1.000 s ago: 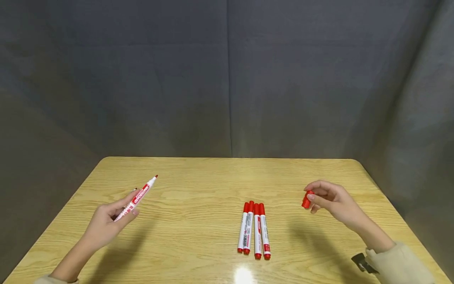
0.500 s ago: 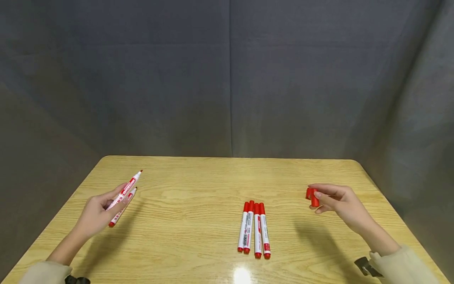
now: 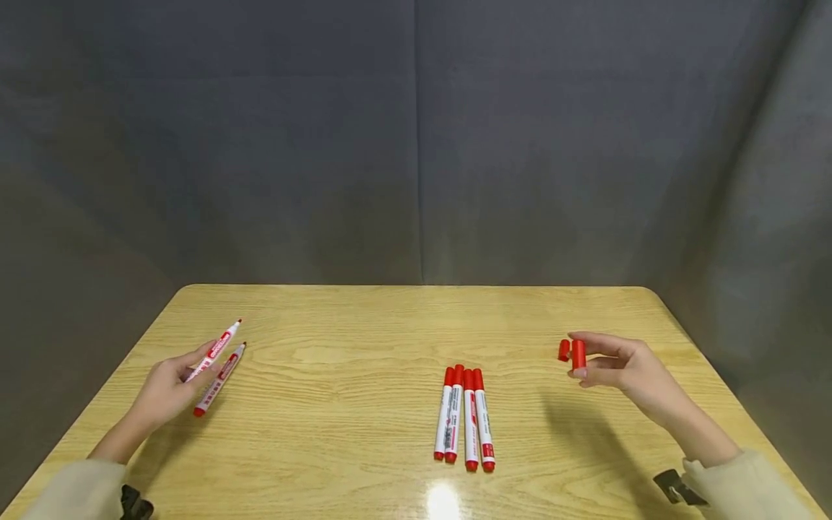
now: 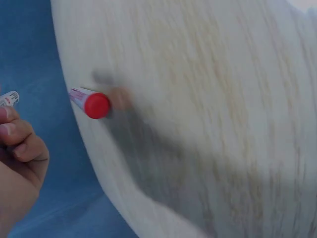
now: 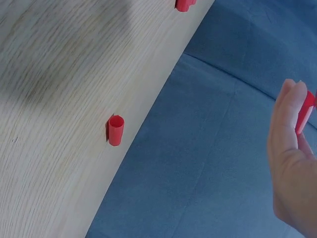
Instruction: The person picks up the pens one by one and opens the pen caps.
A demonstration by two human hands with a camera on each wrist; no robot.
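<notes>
In the head view, my left hand (image 3: 170, 386) holds an uncapped red whiteboard marker (image 3: 214, 349) between thumb and fingers, its tip pointing up and away to the right. On the table just right of that hand lies a second uncapped marker (image 3: 221, 378); the left wrist view shows its red end (image 4: 96, 105). At the right, my right hand (image 3: 627, 365) pinches a red cap (image 3: 578, 355) upright between thumb and fingers. Another red cap (image 3: 563, 350) sits on the table near it, also seen as a loose cap (image 5: 115, 131) in the right wrist view.
Several capped red markers (image 3: 469, 419) lie side by side, right of the middle of the wood-grain table (image 3: 338, 448). A dark curtain (image 3: 312, 166) hangs behind the table's far edge and along both sides.
My left hand has moved left with its marker, uncovering the marker on the table. My right hand has shifted slightly right, and the table cap now shows apart from the held cap.
</notes>
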